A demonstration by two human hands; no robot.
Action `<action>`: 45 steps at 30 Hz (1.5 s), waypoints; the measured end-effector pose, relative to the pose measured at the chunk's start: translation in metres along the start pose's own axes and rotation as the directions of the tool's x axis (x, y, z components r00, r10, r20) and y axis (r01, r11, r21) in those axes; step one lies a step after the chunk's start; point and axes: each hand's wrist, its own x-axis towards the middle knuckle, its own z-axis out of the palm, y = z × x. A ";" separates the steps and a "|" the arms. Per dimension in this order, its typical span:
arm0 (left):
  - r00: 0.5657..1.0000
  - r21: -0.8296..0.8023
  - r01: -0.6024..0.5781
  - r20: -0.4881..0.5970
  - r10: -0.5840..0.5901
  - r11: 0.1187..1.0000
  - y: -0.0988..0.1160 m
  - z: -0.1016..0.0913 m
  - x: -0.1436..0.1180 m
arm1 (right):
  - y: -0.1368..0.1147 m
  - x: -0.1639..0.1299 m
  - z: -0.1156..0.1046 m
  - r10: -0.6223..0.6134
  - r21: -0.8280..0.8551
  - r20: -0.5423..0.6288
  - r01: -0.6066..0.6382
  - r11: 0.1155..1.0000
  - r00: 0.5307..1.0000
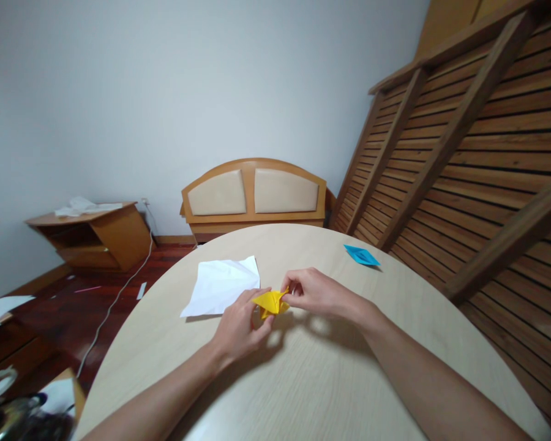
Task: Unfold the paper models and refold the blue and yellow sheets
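A small yellow folded paper (270, 302) was held just above the round table (303, 380), near the middle of it, between two bare hands. The left hand (239, 324) was closed on the left side of the yellow paper, with the fingers pinched together around its edge and the thumb reaching up to its tip. The right hand (316, 293) was closed on the right side of the same paper, with the fingertips pressed on its corner. Both arms were stretched in from the near edge of the table. A white sheet of paper (223, 285) was laid flat on the table just behind the left hand, a little crumpled. A blue folded paper (360, 255) was left farther back on the right side of the table, well apart from the hands. A wooden headboard with two soft panels (254, 196) was stood against the wall behind the table. A wooden slatted frame (477, 153) was leaned up on the right. A low wooden cabinet (94, 236) was seen on the left, with white things piled on top.
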 end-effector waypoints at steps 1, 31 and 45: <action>1.000 -0.020 -0.008 -0.003 0.008 1.000 0.001 0.000 0.000 | 0.002 0.001 0.002 -0.005 0.023 0.002 0.005 1.000 1.000; 0.922 -0.756 0.298 0.068 -0.381 0.583 0.006 -0.006 0.010 | -0.008 0.020 0.046 0.183 0.530 -0.269 -0.014 0.848 0.945; 0.949 -0.666 0.181 -0.076 -0.307 0.724 0.002 -0.004 0.015 | -0.007 0.014 0.046 0.035 0.452 -0.172 0.048 0.891 0.984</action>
